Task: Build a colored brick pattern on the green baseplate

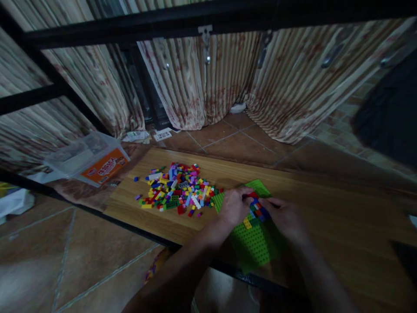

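A green studded baseplate (256, 245) lies on the wooden board, partly under my hands. On it stands a patch of joined toy bricks (257, 211) in blue, red, orange, yellow and green. My left hand (233, 206) is closed at the far left of this patch, its fingertips pinching at a red brick (250, 195). On the opposite side my right hand (288, 217) is bent with thumb and fingers together, touching the upper right of the patch. What sits between its fingertips is hidden. A heap of loose toy bricks (177, 191) lies left of the baseplate.
The wooden board (325, 217) has a dark front edge above a tiled floor (97, 248). A clear plastic tub (87, 158) with an orange label stands beyond its left end. Dark metal bars (146, 28) cross ahead, with striped curtains (224, 78) behind. A dark shape hangs at the right.
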A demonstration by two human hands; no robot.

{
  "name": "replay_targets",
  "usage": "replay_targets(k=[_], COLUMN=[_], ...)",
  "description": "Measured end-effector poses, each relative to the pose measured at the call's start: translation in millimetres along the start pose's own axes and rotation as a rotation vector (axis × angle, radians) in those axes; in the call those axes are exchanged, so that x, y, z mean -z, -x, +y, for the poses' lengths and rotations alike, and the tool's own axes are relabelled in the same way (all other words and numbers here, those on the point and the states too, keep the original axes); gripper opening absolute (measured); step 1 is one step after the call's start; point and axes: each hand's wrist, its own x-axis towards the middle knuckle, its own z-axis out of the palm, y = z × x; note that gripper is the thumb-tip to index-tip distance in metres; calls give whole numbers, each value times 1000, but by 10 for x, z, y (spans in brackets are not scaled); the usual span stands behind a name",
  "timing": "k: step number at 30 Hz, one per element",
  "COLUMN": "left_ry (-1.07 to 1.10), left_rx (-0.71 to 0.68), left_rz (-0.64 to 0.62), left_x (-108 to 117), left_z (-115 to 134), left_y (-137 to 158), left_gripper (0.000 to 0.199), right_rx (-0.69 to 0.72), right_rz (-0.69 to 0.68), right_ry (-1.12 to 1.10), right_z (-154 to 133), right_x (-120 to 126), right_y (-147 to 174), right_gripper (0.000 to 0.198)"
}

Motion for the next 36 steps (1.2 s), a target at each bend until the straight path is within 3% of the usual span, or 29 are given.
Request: replay_targets(k=[9,14,18,23,28,31,36], left_ry=[-19,-17,-51,-118,-560,-752,-821], left_rx=[-96,-143,-140,-15,38,76,77], left_rz=[16,48,145,326,305,272,207], left_x=[-54,47,331,1035,1647,1733,1653], left_z=[-79,-61,-91,-371,-638,-688,-725], left_y=[70,97,56,48,239,338,357], left_gripper=[34,35,33,36,34,32,26], right_rx=[-17,-38,-22,-14,-47,-34,15], right_rz=[19,30,141,203,205,209,232], right_ry=[116,287,366,297,266,267,275], right_z=[10,-71,-192,-316,-334,-327,-294], right_x=[57,68,9,-57,-72,-87,-112], right_y=[-17,-12,9,50,68,65,45], right_gripper=[41,51,52,47,45,45,44])
